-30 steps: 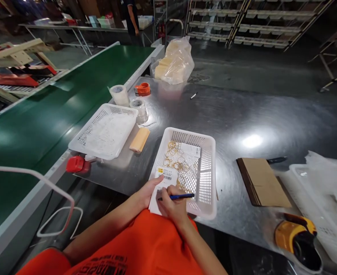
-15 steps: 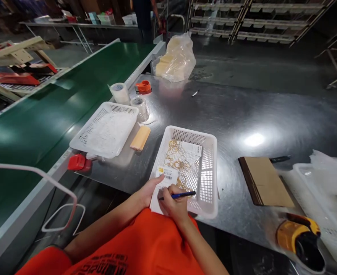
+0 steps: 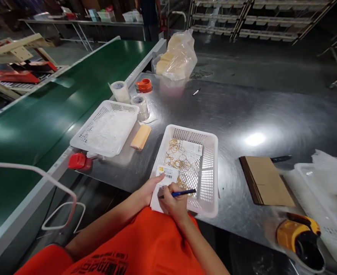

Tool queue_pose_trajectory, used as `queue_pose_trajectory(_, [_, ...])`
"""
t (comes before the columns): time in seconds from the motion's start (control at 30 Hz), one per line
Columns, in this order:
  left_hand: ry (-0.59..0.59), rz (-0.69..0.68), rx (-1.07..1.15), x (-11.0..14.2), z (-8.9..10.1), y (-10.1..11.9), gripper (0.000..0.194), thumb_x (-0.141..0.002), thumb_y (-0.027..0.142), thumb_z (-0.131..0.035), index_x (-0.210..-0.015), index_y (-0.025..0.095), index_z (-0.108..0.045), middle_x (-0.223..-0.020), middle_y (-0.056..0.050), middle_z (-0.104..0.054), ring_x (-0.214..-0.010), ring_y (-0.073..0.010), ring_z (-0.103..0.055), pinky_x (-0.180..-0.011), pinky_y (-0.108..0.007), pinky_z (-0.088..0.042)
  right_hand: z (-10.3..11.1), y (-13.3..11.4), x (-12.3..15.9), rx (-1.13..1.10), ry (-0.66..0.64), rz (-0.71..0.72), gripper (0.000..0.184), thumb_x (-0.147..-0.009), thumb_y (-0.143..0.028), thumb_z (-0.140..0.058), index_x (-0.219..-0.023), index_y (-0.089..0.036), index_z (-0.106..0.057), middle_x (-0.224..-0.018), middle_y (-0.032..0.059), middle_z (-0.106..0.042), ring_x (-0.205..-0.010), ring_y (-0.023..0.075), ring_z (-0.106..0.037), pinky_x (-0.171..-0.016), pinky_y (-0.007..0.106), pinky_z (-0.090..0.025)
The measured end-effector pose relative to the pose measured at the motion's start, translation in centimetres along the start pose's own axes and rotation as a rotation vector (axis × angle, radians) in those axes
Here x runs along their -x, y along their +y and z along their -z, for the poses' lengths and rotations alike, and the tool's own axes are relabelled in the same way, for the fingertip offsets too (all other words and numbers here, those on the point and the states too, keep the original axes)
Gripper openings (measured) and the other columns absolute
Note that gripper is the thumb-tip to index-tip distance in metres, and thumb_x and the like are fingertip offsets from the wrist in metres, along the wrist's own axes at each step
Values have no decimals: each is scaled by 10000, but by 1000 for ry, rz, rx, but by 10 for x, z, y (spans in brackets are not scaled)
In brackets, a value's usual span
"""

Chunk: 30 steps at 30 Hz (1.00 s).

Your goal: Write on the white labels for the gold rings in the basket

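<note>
My right hand [image 3: 172, 202] is closed round a blue pen [image 3: 182, 193], its tip on a white barcode label [image 3: 166, 176]. My left hand [image 3: 149, 188] rests against the near left corner of a white perforated basket [image 3: 208, 175], with the thumb pressing on the label's edge. The label lies at the basket's near end. Several gold rubber bands [image 3: 177, 156] and a second barcode label [image 3: 193, 147] lie inside the basket.
A second white basket [image 3: 107, 128] sits left, beside a tan block [image 3: 140, 136], tape rolls [image 3: 119, 91] and red dispensers [image 3: 79, 161]. A green conveyor [image 3: 42, 114] runs along the left. Cardboard [image 3: 264, 180], a yellow tape gun [image 3: 298, 236] and a bagged tray [image 3: 326, 191] lie right.
The hands and pen stay nearly still over the label. The view has shifted slightly, and a person at the far benches has moved to the right.
</note>
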<state>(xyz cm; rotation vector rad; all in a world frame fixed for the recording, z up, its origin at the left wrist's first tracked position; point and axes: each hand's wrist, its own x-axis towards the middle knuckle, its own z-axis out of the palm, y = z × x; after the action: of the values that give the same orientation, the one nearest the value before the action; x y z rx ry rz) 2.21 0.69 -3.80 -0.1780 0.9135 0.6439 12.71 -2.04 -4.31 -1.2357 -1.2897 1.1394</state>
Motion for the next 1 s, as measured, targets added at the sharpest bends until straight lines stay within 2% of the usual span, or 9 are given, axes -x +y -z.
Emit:
queue_pose_trajectory(0.17, [40, 5, 20, 3, -4, 1, 429, -932, 339, -421, -1187, 27, -569, -843, -131, -723, -783, -234, -693, -783, -304, -500, 1, 0, 0, 10, 15, 19, 397, -785, -266, -498, -501, -222, -224, -446, -74, -253, -421, 71, -272, -432, 232, -247])
queue_pose_trajectory(0.4, [29, 49, 63, 5, -7, 3, 444, -929, 365, -429, -1185, 31, -570, -852, -130, -722, -766, -226, -693, -774, -297, -498, 4, -5, -2, 53, -5, 92, 396, -800, -255, -486, -491, -217, -241, -443, -68, -277, -423, 72, -286, -437, 239, -244])
queue_pose_trajectory(0.6, [32, 34, 43, 5, -8, 3, 440, -936, 344, -410, -1209, 31, -554, -860, -129, -722, -769, -225, -691, -792, -303, -495, 5, -6, -2, 36, -12, 38, 387, -785, -250, -489, -494, -222, -235, -431, -71, -277, -416, 74, -281, -422, 235, -243])
queue_pose_trajectory(0.87, [-11, 28, 30, -1, 1, 0, 447, -930, 355, -411, -1206, 34, -553, -886, -151, -718, -806, -247, -689, -823, -337, -491, 2, 1, 4, 137, -1, 165, 422, -811, -244, -507, -475, -204, -255, -430, -65, -300, -418, 75, -305, -469, 249, -285])
queue_pose_trajectory(0.93, [-33, 25, 27, -3, 7, 1, 450, -932, 373, -397, -1170, 32, -569, -854, -155, -716, -799, -256, -687, -816, -360, -496, 6, 6, 4, 71, 90, 104, 398, -824, -297, -537, -497, -203, -331, -448, -56, -366, -435, 88, -369, -477, 245, -329])
queue_pose_trajectory(1.0, [-39, -1, 17, -4, 16, 5, 460, -933, 404, -386, -1109, 31, -589, -824, -157, -711, -780, -258, -685, -797, -380, -505, 16, 16, -5, -41, 185, -14, 253, -849, -381, -529, -680, -193, -520, -565, -24, -522, -483, 110, -472, -479, 244, -381])
